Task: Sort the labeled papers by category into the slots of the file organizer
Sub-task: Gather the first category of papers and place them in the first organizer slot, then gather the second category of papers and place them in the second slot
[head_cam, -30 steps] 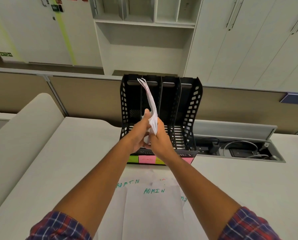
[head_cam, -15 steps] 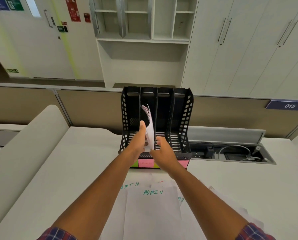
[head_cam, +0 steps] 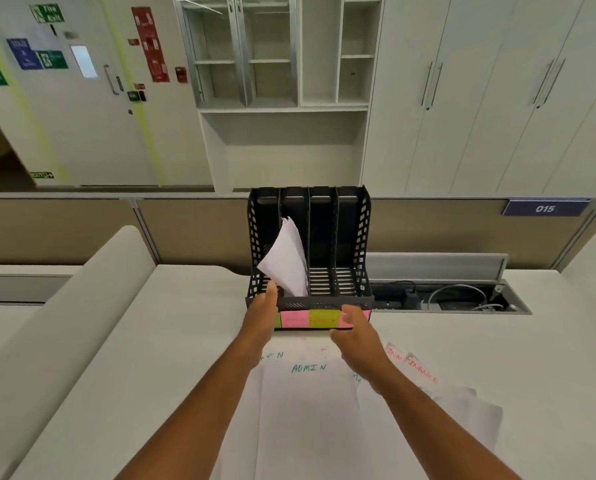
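Honestly, the papers (head_cam: 288, 259) lean crooked in the organizer's (head_cam: 353, 244) second slot from its left, both the left hand (head_cam: 262, 315) and right hand (head_cam: 353, 336) loose and empty at its front, so they could flop out.

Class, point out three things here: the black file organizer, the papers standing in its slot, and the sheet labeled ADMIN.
file organizer (head_cam: 362, 237), head view, right perforated wall.
standing papers (head_cam: 288, 258), head view, sheet face.
ADMIN sheet (head_cam: 307, 410), head view, blank middle.
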